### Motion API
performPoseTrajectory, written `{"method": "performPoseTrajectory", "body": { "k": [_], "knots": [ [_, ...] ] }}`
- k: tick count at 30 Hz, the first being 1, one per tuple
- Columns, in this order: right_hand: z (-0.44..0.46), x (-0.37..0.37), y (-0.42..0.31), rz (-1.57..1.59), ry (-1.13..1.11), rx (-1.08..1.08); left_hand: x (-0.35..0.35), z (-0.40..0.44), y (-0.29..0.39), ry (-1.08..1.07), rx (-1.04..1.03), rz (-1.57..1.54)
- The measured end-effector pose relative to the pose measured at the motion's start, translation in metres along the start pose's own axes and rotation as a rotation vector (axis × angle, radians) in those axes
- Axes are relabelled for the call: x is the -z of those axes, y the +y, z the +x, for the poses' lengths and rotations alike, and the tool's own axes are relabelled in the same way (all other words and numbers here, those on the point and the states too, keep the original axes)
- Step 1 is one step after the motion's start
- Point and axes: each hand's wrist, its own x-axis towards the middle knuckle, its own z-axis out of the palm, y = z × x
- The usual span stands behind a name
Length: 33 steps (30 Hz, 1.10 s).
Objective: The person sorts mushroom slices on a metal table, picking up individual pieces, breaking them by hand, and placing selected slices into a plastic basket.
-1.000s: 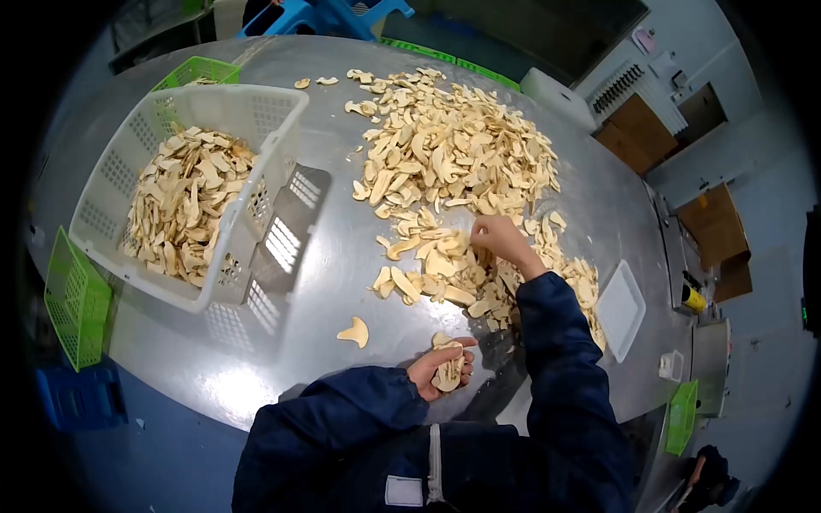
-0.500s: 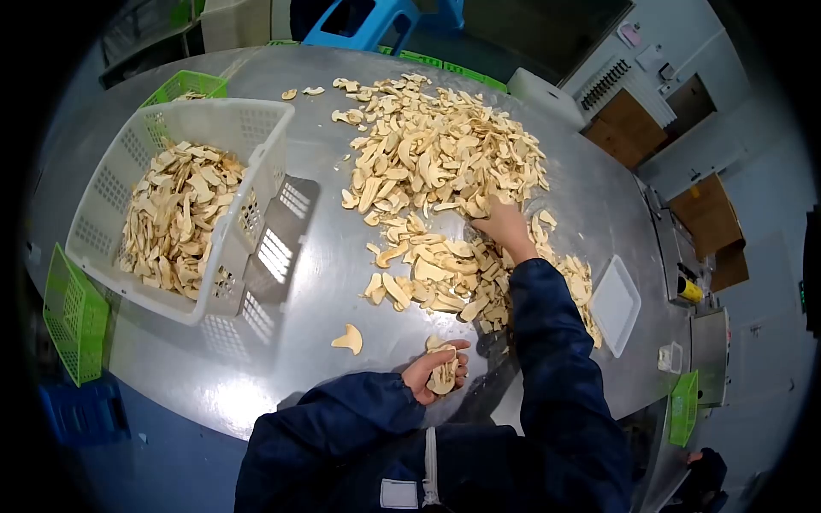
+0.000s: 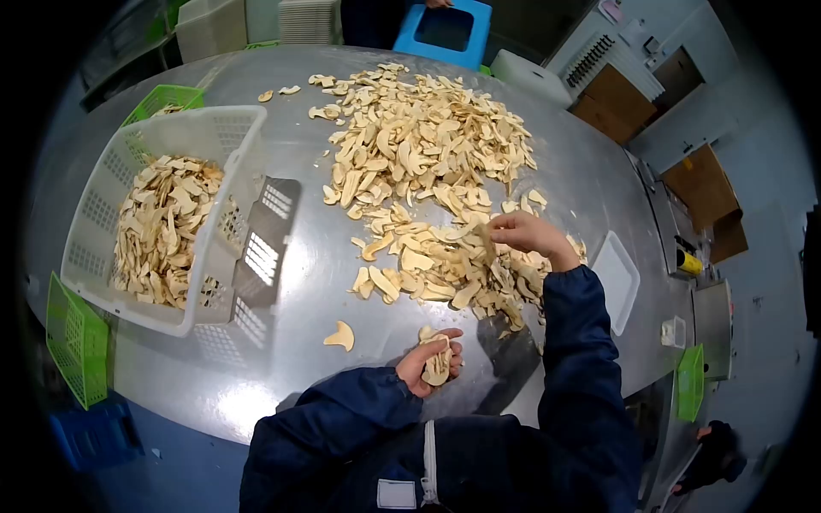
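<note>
My left hand (image 3: 413, 368) is closed around a few mushroom slices (image 3: 436, 366) near the table's front edge. Pale and tan, they are stacked in the palm. Over the near pile of mushroom slices (image 3: 419, 261), my right hand (image 3: 532, 234) pinches a mushroom slice (image 3: 488, 243) that hangs edge-on from the fingertips and looks a little blurred. A larger pile of slices (image 3: 428, 137) spreads behind it. One single mushroom slice (image 3: 340, 335) lies apart, to the left of my left hand.
On the left of the metal table (image 3: 291, 248) stands a white perforated basket (image 3: 192, 282) part-filled with slices. Green baskets (image 3: 77, 338) sit by it. A white tray (image 3: 616, 282) lies at right. Across the table, a person's hand (image 3: 439, 3) touches a blue stool (image 3: 445, 36).
My right hand has lifted off the pile and moved toward me and right, with a slice in its fingertips. The left hand stays nearly still. The blue stool has shifted, with a person beside it.
</note>
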Motion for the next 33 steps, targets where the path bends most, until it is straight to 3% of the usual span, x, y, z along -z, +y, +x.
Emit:
{"method": "performPoseTrajectory", "body": {
  "k": [4, 9, 14, 17, 20, 23, 24, 33],
  "knots": [
    [0.033, 0.009, 0.026, -0.234, 0.505, 0.183, 0.001, 0.001, 0.000, -0.006, 0.003, 0.004],
    [0.106, 0.018, 0.068, -0.358, 0.697, 0.100, 0.002, 0.002, 0.000, -0.016, 0.009, 0.002],
    [0.125, -0.012, 0.040, -0.547, 0.874, -0.046, 0.003, 0.002, -0.001, -0.025, 0.008, 0.007],
    [0.133, -0.005, 0.045, -0.494, 0.651, 0.026, 0.002, 0.001, -0.001, -0.021, 0.011, 0.000],
    [0.130, 0.005, 0.067, -0.030, 0.568, 0.158, 0.001, 0.001, 0.000, -0.021, 0.011, 0.007],
    [0.091, 0.015, 0.064, 0.975, 0.336, 0.203, 0.003, 0.002, -0.001, -0.038, 0.013, -0.009],
    [0.083, 0.015, 0.064, 1.062, 0.323, 0.269, 0.003, 0.002, 0.000, -0.029, 0.008, -0.001],
    [-0.018, -0.070, 0.031, 0.713, 0.134, 0.190, 0.006, 0.006, 0.017, 0.014, -0.145, -0.008]
  ]
}}
